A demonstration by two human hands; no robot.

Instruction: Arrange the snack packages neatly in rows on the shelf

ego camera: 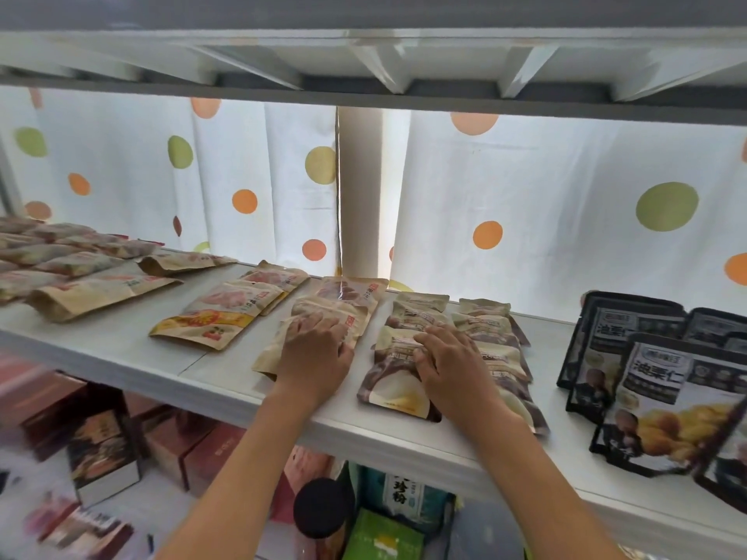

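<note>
On the white shelf (226, 371) lie rows of flat snack packages. My left hand (313, 351) rests palm down, fingers spread, on a kraft-paper package (331, 313) that overlaps another one behind it. My right hand (448, 359) lies on top of a brown-and-cream package (398, 392) at the front of a stacked row, its fingers bent over the pack's upper part. A second row of the same brown packs (485, 317) runs just to the right. Another kraft pack with a yellow bottom (214, 313) lies at a slant to the left.
Black packages (663, 381) stand in an overlapping group at the right end. More kraft and pinkish packs (81, 268) fill the left end. A dotted white curtain (566, 204) hangs behind. A shelf above (364, 74) limits headroom. Boxes and jars (105, 450) sit below.
</note>
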